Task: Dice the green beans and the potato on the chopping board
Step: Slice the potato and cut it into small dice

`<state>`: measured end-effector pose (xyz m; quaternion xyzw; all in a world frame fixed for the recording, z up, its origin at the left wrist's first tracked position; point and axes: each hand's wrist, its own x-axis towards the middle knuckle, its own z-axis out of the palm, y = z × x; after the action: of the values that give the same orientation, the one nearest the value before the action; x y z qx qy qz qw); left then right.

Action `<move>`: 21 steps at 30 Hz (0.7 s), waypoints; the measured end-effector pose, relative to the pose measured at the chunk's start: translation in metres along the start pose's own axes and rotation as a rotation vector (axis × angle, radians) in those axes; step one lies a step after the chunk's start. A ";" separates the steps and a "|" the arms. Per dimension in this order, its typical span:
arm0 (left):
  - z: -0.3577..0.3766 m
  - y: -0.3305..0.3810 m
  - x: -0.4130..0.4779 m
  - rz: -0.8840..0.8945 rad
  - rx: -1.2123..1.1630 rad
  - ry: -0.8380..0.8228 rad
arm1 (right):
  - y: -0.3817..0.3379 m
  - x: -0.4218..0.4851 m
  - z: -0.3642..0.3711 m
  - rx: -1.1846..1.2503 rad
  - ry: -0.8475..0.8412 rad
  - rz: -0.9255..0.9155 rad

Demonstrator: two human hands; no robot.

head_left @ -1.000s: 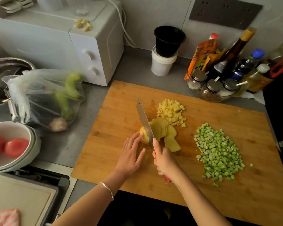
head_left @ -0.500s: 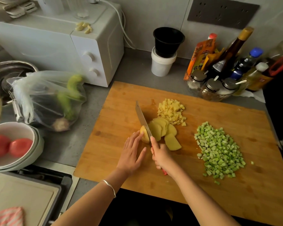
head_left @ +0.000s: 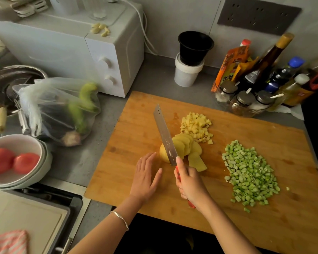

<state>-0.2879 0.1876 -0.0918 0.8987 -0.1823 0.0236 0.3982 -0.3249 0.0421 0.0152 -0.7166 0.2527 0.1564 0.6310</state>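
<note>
Grey kitchen counter [head_left: 77,162] runs under a grey wall, with a white microwave [head_left: 92,57] at the back left and a cluster of sauce bottles [head_left: 275,70] at the back right. On it lies a large wooden chopping board [head_left: 291,226], its long side running left to right. Near the board's middle sits the potato [head_left: 164,154], its uncut end to the left and a fan of cut slices [head_left: 187,145] leaning off to the right. The right hand [head_left: 191,182] is closed around the red handle of a cleaver [head_left: 164,132], whose blade points away and slightly left, edge down in the potato. The left hand [head_left: 145,178] rests flat and open on the board, fingertips just beside the potato. Diced potato [head_left: 196,127] lies behind the slices; diced green beans [head_left: 249,173] are heaped to the right.
</note>
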 end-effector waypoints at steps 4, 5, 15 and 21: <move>0.000 0.000 -0.002 -0.034 -0.004 0.046 | 0.003 0.005 0.002 -0.079 0.023 0.002; 0.001 0.000 -0.002 -0.036 -0.007 0.067 | 0.003 0.007 0.002 -0.100 0.026 0.000; 0.002 0.000 -0.003 -0.097 -0.023 0.149 | 0.003 0.006 0.004 -0.139 0.017 -0.017; 0.002 0.000 -0.003 -0.102 -0.012 0.131 | 0.005 0.008 0.008 -0.187 0.052 -0.031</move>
<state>-0.2912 0.1878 -0.0938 0.9010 -0.1101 0.0611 0.4152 -0.3203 0.0479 0.0053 -0.7802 0.2419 0.1509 0.5568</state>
